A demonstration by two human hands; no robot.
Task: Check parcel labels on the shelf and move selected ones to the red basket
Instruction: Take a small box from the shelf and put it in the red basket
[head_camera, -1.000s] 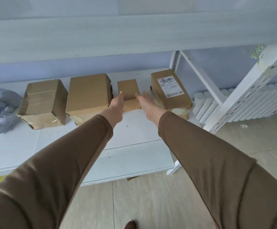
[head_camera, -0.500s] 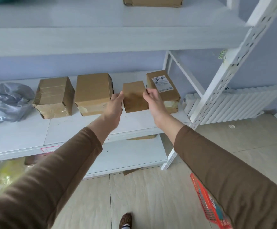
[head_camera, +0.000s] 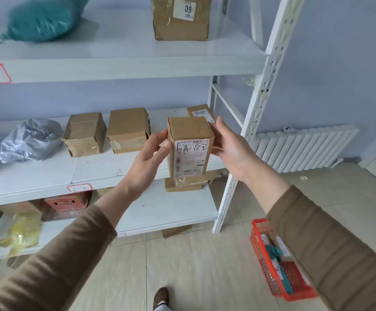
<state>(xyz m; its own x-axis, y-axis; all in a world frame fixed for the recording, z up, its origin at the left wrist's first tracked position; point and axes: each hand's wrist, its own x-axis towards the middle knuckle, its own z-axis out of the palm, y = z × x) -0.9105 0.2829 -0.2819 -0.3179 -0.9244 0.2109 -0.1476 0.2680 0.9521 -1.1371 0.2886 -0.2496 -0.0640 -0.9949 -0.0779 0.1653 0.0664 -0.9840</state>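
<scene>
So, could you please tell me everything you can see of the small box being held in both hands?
The small box is plain brown cardboard, taller than wide, held upright in the air before the middle shelf. A white shipping label covers its front face, with large handwritten characters above barcodes and fine print too small to read. Its top flaps are closed. The left hand grips its left side and the right hand its right side; nothing else touches it.
</scene>
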